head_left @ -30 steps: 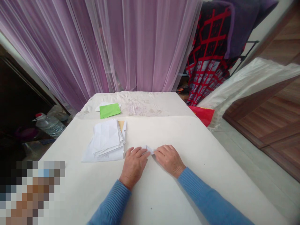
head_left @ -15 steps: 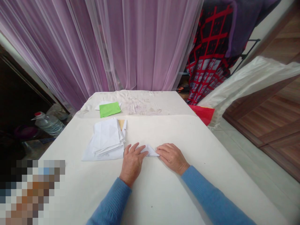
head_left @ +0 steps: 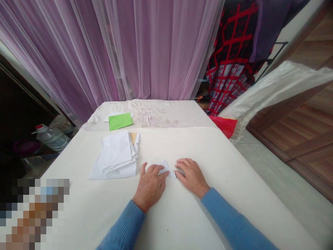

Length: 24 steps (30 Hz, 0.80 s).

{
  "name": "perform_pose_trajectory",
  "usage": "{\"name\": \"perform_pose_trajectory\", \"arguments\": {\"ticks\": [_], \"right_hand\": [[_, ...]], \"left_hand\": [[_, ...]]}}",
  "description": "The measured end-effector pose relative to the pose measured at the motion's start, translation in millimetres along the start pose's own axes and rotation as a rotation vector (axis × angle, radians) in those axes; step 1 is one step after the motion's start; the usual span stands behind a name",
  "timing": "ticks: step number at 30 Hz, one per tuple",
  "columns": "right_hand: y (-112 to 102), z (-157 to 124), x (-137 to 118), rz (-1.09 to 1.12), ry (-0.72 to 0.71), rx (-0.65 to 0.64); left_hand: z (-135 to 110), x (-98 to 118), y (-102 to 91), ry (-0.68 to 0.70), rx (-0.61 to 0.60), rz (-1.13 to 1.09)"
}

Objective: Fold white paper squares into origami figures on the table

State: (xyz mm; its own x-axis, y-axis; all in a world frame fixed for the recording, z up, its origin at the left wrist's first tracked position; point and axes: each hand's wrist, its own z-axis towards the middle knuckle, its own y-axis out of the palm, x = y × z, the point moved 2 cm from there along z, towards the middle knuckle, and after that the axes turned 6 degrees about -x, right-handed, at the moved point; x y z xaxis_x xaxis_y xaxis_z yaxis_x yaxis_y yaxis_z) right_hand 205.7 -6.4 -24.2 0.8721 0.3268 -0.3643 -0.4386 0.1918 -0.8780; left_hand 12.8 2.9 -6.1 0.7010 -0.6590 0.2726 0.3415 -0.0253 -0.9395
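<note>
Fingers spread, the left hand (head_left: 151, 184) covers folded white paper (head_left: 172, 174), apparently steadying it; the right hand (head_left: 191, 176), thumb and fingers parted, meets its corner.

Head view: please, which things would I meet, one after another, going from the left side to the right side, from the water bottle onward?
Water bottle → stack of white papers → left hand → folded white paper → right hand → red item → brown wooden panel.
</note>
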Motion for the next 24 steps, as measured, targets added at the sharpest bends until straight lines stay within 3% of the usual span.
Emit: {"name": "perform_pose_trajectory", "arguments": {"ticks": [12, 24], "right_hand": [[11, -4, -16, 0.067, 0.198, 0.016], [13, -11, -14, 0.01, 0.128, -0.065]], "left_hand": [[-1, -1, 0.0, -0.014, -0.06, 0.025], [5, -1, 4.2, -0.039, -0.072, 0.06]]}}
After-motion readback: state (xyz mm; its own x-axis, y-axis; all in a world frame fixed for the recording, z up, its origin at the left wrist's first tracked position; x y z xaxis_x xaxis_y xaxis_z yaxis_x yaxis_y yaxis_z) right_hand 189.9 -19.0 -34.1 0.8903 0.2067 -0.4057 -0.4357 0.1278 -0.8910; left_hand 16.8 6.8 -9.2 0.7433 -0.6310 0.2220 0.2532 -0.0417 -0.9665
